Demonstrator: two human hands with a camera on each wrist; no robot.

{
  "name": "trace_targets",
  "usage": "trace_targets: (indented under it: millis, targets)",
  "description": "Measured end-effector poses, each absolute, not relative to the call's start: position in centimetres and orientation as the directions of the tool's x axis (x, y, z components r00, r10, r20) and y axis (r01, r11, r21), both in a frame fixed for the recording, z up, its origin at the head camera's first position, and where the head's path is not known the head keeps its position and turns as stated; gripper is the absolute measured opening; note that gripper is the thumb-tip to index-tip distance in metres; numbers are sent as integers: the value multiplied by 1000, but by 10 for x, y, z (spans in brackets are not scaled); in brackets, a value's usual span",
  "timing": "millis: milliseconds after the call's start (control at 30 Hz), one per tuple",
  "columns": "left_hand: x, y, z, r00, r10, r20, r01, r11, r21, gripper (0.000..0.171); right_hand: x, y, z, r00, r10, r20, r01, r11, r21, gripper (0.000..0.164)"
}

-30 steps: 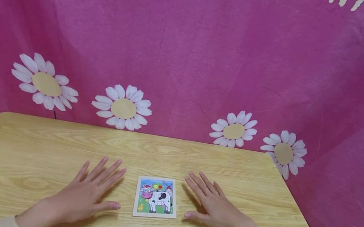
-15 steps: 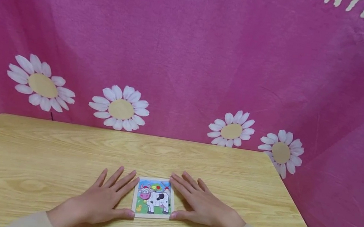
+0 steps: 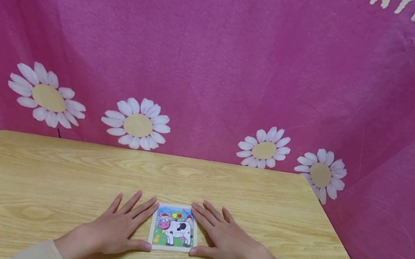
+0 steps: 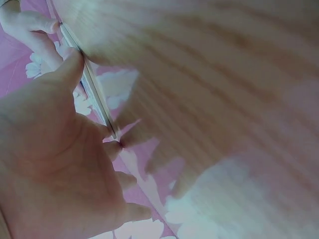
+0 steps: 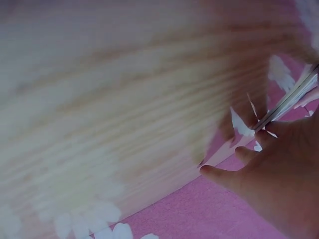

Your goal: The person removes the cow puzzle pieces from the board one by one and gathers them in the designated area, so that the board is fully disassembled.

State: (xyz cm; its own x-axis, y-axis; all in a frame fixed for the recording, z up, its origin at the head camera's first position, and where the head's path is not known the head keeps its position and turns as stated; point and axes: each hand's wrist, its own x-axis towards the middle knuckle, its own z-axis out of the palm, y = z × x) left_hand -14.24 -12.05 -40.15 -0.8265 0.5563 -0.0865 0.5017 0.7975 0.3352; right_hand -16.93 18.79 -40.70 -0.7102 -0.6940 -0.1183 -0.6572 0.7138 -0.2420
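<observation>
A square cow picture puzzle [image 3: 174,228] in a pale wooden frame lies flat on the table, picture side up. My left hand [image 3: 116,227] has its fingers spread, with the thumb tip and index fingertip touching the puzzle's left edge. On the other side, my right hand [image 3: 230,241] touches the right edge the same way, thumb near the bottom corner and index finger near the top. Seen side-on in the left wrist view, the puzzle's thin edge [image 4: 98,97] meets the thumb and a fingertip. The right wrist view shows its edge [image 5: 290,97] partly behind the hand.
The wood-grain table [image 3: 68,168] has a shiny, reflective top. Behind it and along the right side hangs a pink cloth [image 3: 216,60] printed with white daisies. A bright light reflection shows near the front of the table.
Both hands have moved inward from beside the puzzle until their fingertips touch its left and right edges. The puzzle sits slightly further left and nearer in the view, which has also shifted a little.
</observation>
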Motion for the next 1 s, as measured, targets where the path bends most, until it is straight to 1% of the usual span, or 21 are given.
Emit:
trace_targets:
  millis: [333, 633, 833, 933, 1000]
  targets:
    - [-135, -124, -403, -824, 558, -97, 491, 790, 368, 95, -158, 186, -407, -699, -711, -81, -684, 697, -217, 91]
    - [-124, -124, -406, -819, 568, -82, 507, 783, 359, 95, -147, 186, -409, -695, -715, -77, -688, 692, -217, 91]
    - [-119, -126, -410, -817, 562, -127, 483, 789, 381, 96, -139, 184, -409, -692, -718, -78, -696, 692, -191, 91]
    - [-117, -127, -413, -817, 559, -144, 470, 790, 394, 96, -134, 182, -408, -689, -720, -89, -695, 690, -202, 90]
    - [-115, -127, -416, -816, 562, -134, 476, 785, 396, 96, -131, 182, -407, -686, -722, -93, -696, 688, -207, 90]
